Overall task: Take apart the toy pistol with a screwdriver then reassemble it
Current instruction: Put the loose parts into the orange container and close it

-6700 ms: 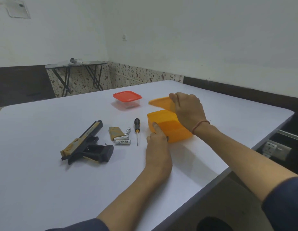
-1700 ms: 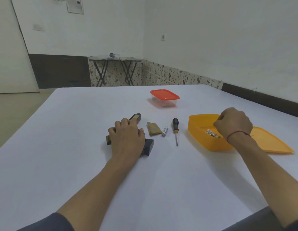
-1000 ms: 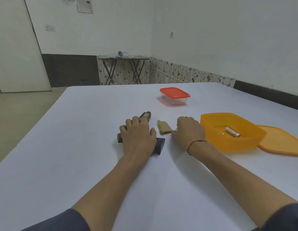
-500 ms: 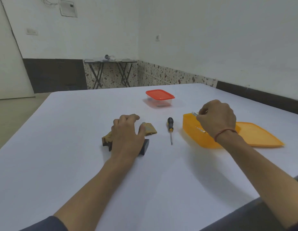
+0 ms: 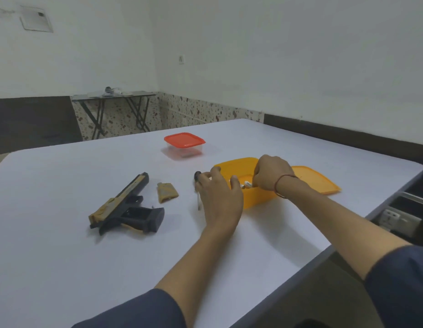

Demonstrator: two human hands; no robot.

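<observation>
The black and tan toy pistol (image 5: pixel 125 207) lies on its side on the white table, with nothing touching it. Its tan battery cover (image 5: pixel 167 195) lies just to its right. The screwdriver (image 5: pixel 198 202) lies further right, its black handle at the back, partly hidden under my left hand (image 5: pixel 220 197). That hand hovers with loosely spread fingers between the screwdriver and the orange box (image 5: pixel 231 164). My right hand (image 5: pixel 272 176) reaches into the orange box and pinches a small white battery (image 5: pixel 248 184) at its fingertips.
The orange lid (image 5: pixel 317 181) lies flat to the right of the orange box, near the table's right edge. A clear container with a red lid (image 5: pixel 184 145) stands behind the parts. A folding table stands by the far wall.
My left hand has let go of the pistol and moved right, over the screwdriver. My right hand has gone down into the orange box with the battery.
</observation>
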